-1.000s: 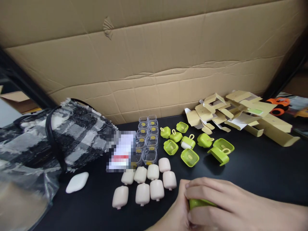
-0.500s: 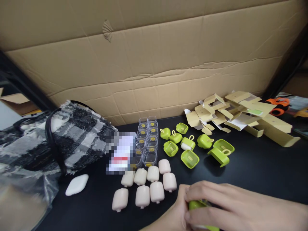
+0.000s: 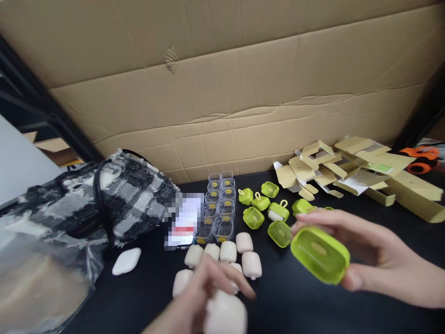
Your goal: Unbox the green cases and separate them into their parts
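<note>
Low at the front, my left hand is closed on a pale, rounded case, slightly blurred, its fingers reaching over similar cases. My right hand grips a hollow green cover between thumb and fingers; its open side faces me and shows a small yellowish oval inside. Behind my left fingers, several cream and pinkish rounded cases lie in rows on the black table. Beyond my right fingertips are more green covers, some with yellow loops, and one has a white part in it.
Clear small boxes with yellow stickers stand in two columns beside a pixelated phone. A checked bag, a white rounded object and a plastic bag lie left. Unfolded cardboard boxes pile up at right, near orange-handled scissors.
My hands have come apart from around the green cover. The right has lifted it to the right, and the left has moved left with a pale case. The view has shifted slightly.
</note>
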Motion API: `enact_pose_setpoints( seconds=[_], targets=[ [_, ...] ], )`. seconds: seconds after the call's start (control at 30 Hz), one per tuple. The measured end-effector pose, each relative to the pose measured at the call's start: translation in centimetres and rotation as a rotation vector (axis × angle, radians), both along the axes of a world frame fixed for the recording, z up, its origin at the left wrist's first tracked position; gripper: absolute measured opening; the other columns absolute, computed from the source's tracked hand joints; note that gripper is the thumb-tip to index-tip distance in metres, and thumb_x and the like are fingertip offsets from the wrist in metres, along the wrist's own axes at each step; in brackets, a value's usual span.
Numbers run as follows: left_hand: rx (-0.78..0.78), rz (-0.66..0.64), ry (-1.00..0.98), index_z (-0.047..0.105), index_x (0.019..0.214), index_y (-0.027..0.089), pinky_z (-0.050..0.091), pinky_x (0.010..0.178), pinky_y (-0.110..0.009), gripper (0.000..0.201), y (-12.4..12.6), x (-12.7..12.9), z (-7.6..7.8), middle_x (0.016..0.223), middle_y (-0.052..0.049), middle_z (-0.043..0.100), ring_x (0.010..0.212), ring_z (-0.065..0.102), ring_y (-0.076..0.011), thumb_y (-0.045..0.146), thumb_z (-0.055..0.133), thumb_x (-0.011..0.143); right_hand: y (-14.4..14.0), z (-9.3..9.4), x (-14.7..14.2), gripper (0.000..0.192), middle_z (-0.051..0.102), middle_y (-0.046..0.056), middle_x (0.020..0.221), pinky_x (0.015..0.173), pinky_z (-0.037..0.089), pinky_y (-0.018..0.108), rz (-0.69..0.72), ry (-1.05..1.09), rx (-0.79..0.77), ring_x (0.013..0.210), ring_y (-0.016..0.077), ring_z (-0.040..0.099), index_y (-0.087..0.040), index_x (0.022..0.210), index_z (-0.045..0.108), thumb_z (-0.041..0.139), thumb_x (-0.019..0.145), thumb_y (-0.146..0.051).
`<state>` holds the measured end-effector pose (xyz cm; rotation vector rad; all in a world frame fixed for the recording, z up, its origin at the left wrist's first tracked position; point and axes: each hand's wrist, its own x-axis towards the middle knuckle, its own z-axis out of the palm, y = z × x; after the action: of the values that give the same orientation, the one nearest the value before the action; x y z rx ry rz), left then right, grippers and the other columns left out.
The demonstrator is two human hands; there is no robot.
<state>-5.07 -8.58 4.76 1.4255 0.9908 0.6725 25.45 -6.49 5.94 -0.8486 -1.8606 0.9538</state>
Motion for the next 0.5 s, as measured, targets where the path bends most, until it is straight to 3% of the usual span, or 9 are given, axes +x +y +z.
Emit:
enact_pose_setpoints(
  seconds=[0.07, 0.17, 0.33, 0.5],
  targets=[
    [0.164, 0.207, 0.117, 0.055, 0.096, 0.027, 0.051, 0.072, -0.023, 0.035, 0.7, -3.0, 1.2, 0.108, -0.002, 0.059, 0.086, 0.062, -0.0164, 0.032, 0.075, 0.067, 0.4, -0.1, 0.0, 0.048, 0.07, 0.001, 0.106, 0.069, 0.059, 0.027, -0.067, 0.068, -0.004, 0.087, 0.0229, 0.07, -0.048, 0.115, 0.059, 0.074, 0.07, -0.039],
    [0.347, 0.417, 0.217, 0.052, 0.109, 0.029, 0.053, 0.076, -0.027, 0.049, 2.6, -6.6, 0.9, 0.102, -0.001, 0.062, 0.09, 0.063, -0.0206, 0.033, 0.075, 0.066, 0.5, -0.4, -0.3, 0.044, 0.071, 0.0, 0.103, 0.067, 0.059, 0.026, -0.086, 0.096, -0.015, 0.084, 0.0219, 0.07, -0.049, 0.112, 0.061, 0.073, 0.07, -0.042],
    [0.311, 0.351, 0.42, 0.056, 0.098, 0.022, 0.054, 0.069, -0.031, 0.036, 4.2, -8.9, -1.9, 0.077, -0.001, 0.065, 0.074, 0.064, -0.0204, 0.041, 0.069, 0.071, 0.3, -1.0, -0.6, 0.049, 0.069, -0.001, 0.106, 0.071, 0.058, 0.027, -0.062, 0.076, -0.02, 0.087, 0.022, 0.069, -0.05, 0.113, 0.059, 0.074, 0.067, -0.045],
    [0.356, 0.429, 0.498, 0.06, 0.1, 0.02, 0.052, 0.076, -0.034, 0.043, 3.9, -9.2, -2.2, 0.081, -0.004, 0.067, 0.08, 0.065, -0.0226, 0.049, 0.068, 0.069, 0.3, -0.8, -0.5, 0.049, 0.069, 0.001, 0.105, 0.068, 0.059, 0.03, -0.059, 0.07, -0.011, 0.086, 0.0241, 0.069, -0.047, 0.113, 0.06, 0.075, 0.067, -0.044]
  ],
)
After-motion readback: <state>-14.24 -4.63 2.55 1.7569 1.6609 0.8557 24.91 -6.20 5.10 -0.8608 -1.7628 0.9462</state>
